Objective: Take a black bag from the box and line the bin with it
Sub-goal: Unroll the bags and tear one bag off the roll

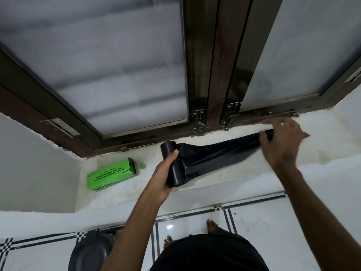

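My left hand [165, 173] grips a roll of black bags [172, 163] above the window sill. A black bag [218, 153] is unrolled from it and stretches right to my right hand [281, 141], which pinches its far end near the window frame. The green box [111, 173] lies on its side on the sill, left of the roll, with its end flap open. The grey bin [91, 253] stands on the floor at the bottom left, partly hidden by my left forearm.
The white sill [224, 178] runs below a brown-framed frosted window [117, 75] with metal latches [199, 120]. White floor tiles with black lines [254, 222] lie below. My bare feet [212, 225] stand close to the wall.
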`<state>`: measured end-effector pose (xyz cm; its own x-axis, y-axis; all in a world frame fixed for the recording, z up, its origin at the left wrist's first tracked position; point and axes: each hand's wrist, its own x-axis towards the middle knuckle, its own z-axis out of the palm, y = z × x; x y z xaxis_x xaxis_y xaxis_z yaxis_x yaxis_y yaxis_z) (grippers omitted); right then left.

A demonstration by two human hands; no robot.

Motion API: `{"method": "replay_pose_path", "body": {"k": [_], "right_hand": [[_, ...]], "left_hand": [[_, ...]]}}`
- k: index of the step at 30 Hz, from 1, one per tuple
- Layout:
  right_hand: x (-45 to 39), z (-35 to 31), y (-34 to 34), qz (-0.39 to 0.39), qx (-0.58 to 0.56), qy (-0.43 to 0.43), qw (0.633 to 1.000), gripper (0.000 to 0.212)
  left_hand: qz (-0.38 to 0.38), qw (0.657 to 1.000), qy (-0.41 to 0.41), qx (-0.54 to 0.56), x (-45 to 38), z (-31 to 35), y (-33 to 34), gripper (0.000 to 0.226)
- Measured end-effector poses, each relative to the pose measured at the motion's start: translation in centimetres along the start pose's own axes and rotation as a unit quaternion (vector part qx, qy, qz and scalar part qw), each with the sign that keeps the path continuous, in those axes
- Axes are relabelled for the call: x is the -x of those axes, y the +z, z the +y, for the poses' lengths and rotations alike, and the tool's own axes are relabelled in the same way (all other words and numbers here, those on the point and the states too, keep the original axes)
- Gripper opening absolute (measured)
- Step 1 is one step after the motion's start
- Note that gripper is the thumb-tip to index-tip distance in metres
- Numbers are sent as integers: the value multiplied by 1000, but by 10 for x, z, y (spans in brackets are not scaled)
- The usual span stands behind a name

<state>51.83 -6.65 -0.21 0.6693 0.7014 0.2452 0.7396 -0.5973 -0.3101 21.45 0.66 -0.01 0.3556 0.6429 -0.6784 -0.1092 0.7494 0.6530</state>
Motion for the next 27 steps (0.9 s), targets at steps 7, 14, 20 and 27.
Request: {"method": "replay_pose_path", "body": {"k": [7,14,20,27], "right_hand": [[51,-99,19,-279,-375,-161,869,41],[45,-100,37,-407,-411,-129,806,37],[26,-73,36,-404,-358,-181,822,50],[8,-43,33,-390,-298,-172,854,40]], "left_hand": [[-59,998,1,-25,6,-6,17,25],[-66,997,8,-28,5,-9,11,39],[-38,999,-13,-3,1,-9,5,65],[-48,997,-12,-54,-7,-13,3,65]]}}
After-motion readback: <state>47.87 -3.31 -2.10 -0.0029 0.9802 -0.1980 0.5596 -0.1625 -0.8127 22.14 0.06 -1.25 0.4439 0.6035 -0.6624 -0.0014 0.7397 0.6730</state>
